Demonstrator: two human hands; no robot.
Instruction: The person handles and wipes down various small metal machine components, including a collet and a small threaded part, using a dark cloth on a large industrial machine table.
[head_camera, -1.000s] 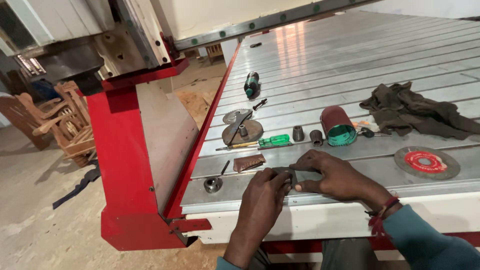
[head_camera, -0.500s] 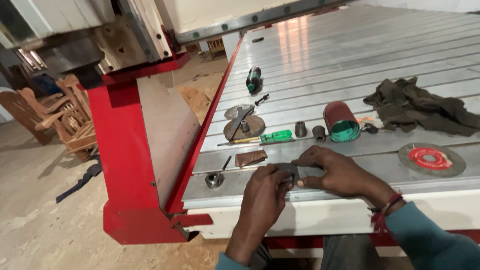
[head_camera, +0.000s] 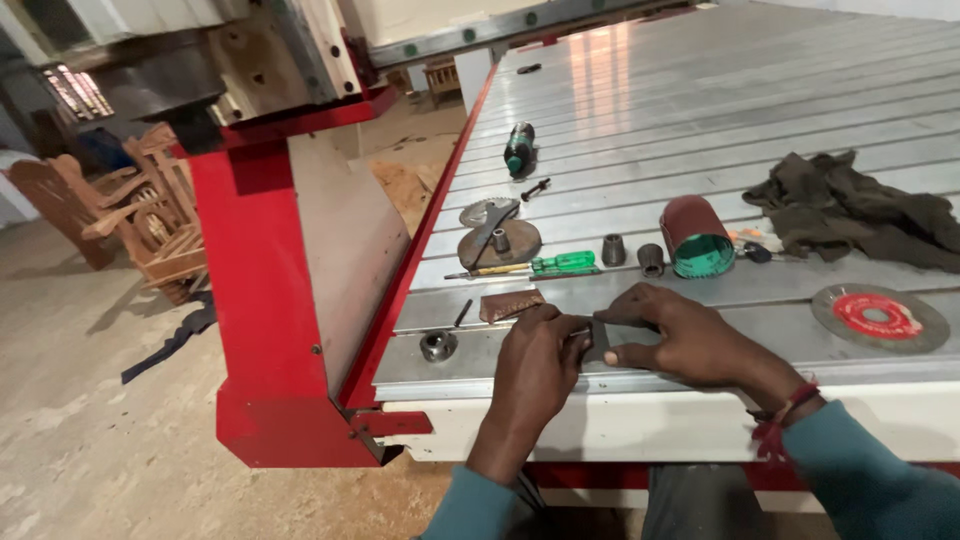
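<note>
My left hand (head_camera: 535, 358) and my right hand (head_camera: 692, 340) meet at the near edge of a ribbed metal machine bed (head_camera: 700, 120). Between them lies a small flat dark grey piece (head_camera: 600, 342). The left hand's fingers are curled and pinch its left end. The right hand spreads over its right side, index finger along the top edge and thumb along the bottom. Most of the piece is hidden under the fingers. A brown rectangular scrap (head_camera: 510, 303) lies just left of the hands, and a metal ring nut (head_camera: 438, 346) sits further left.
Behind the hands lie a green-handled screwdriver (head_camera: 560, 263), a round disc with a wrench (head_camera: 498, 243), two small sockets (head_camera: 613, 250), a maroon roll (head_camera: 697, 237), a dark cloth (head_camera: 860, 210) and a red-centred cutting disc (head_camera: 880, 315). A red machine frame (head_camera: 260, 300) and wooden chairs (head_camera: 150, 220) stand left.
The view has shifted a little to the right and nearer. Both hands stay on the grey piece, and the left hand's fingers have closed tighter on its left end.
</note>
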